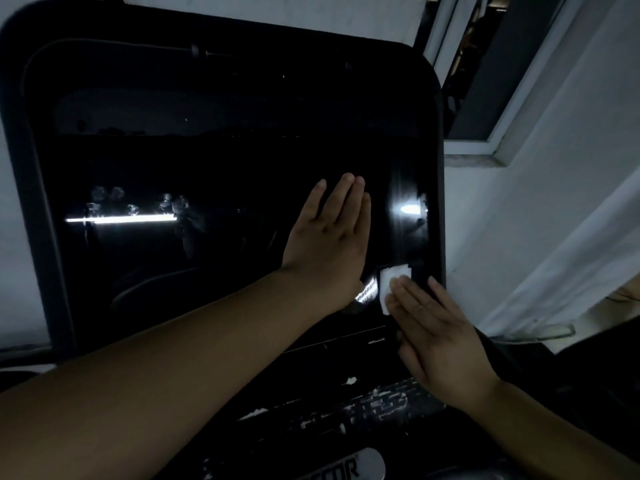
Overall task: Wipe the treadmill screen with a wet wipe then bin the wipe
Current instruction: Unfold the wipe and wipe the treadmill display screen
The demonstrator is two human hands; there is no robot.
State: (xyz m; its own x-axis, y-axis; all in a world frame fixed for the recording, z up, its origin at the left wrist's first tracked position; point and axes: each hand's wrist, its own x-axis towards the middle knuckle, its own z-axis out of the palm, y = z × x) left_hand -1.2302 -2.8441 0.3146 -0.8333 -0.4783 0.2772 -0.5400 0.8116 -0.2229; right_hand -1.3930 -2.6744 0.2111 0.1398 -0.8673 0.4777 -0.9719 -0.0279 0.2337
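Here the treadmill screen (221, 188) fills most of the view, a dark glossy panel in a rounded black frame. On its left half a strip-light reflection crosses a cluster of smudges (138, 202), so that part looks not yet cleaned.

Right of centre, the left hand (329, 244) lies flat against the glass, fingers (341, 202) straight and nearly together, holding nothing; it seems to brace the panel.

Further right, near the screen's lower right corner, the right hand (440, 334) presses a folded white wet wipe (393, 282) onto the glass. Its fingers are extended and flat on top of the wipe, pinning it rather than pinching it, and only the wipe's upper left part shows past the fingertips.

I would judge the wipe light, soft and limp, damp enough to cling and slide easily on smooth glass. It should be driven by flat finger pressure while wiping; for binning, pinch a free corner or bunch it into the palm. The screen is stiff but may be fragile, so moderate pressure suits.

Below the screen a silver badge (349, 469) carries partly cut lettering ending in "COR"; the rest is unreadable. No bin is in view.
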